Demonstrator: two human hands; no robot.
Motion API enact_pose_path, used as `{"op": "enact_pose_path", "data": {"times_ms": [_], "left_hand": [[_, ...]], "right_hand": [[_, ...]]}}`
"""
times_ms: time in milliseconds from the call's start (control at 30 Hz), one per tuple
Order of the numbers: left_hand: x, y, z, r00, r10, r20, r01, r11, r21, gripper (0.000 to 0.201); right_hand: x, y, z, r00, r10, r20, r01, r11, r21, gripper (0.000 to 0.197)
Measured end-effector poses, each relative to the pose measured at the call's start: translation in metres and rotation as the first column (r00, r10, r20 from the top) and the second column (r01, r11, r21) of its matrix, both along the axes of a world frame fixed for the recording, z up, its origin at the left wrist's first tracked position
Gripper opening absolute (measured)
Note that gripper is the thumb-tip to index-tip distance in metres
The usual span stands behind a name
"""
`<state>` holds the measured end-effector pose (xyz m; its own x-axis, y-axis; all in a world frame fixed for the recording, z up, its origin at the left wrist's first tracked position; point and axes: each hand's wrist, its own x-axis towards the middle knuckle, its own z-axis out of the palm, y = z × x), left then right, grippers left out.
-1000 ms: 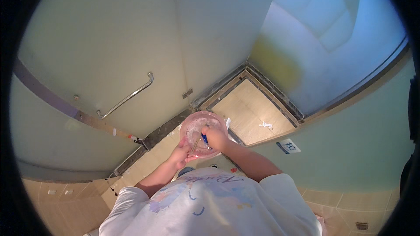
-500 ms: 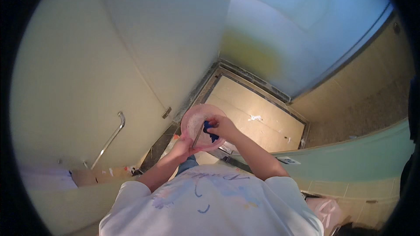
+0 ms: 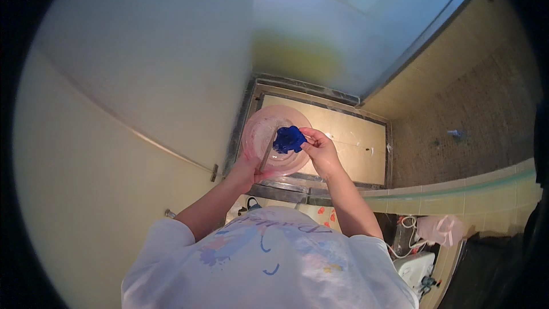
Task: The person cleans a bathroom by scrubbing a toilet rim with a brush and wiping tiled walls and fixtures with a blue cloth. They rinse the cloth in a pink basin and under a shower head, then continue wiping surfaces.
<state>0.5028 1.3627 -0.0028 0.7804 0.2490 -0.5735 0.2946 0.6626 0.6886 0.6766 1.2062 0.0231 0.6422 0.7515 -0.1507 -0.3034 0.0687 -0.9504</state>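
Note:
A round pink basin (image 3: 255,125) with whitish, sudsy-looking contents is held out in front of me. At its near left rim, my left hand (image 3: 245,173) is closed on the edge and also on the lower end of a thin grey-brown stick (image 3: 267,154). The stick slants up across the basin; its kind cannot be made out. My right hand (image 3: 321,153) pinches a crumpled, wet-looking dark blue cloth (image 3: 290,139) between thumb and fingers at the basin's right side. The cloth's left edge touches or lies close beside the stick's upper part.
Beyond the basin lies a beige tiled floor (image 3: 349,157) with dark borders and white scraps. A frosted glass panel (image 3: 154,80) rises on the left, with a metal hinge (image 3: 214,173). Low on the right are a white basin (image 3: 416,269) and a pink bag (image 3: 440,230).
My view has shifted and turned. My right hand has drawn the blue cloth outward to the right, showing more of it. My left hand keeps its hold on the basin and stick.

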Motion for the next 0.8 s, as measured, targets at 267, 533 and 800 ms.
{"op": "enact_pose_path", "data": {"times_ms": [267, 533, 800], "left_hand": [[0.024, 0.002, -0.013, 0.996, -0.091, 0.015, 0.091, 0.996, -0.014, 0.042], [0.038, -0.009, -0.018, 0.985, -0.144, 0.095, 0.153, 0.984, -0.092, 0.047], [0.045, -0.010, -0.027, 0.975, -0.220, 0.028, 0.222, 0.971, -0.092, 0.049]], "right_hand": [[0.002, -0.015, 0.001, 0.970, -0.208, -0.124, 0.212, 0.977, 0.025, 0.035], [0.002, -0.027, -0.029, 0.777, -0.258, 0.575, 0.446, 0.869, -0.213, 0.017], [-0.007, -0.019, -0.012, 0.331, 0.583, 0.742, 0.392, 0.630, -0.670, 0.016]]}}
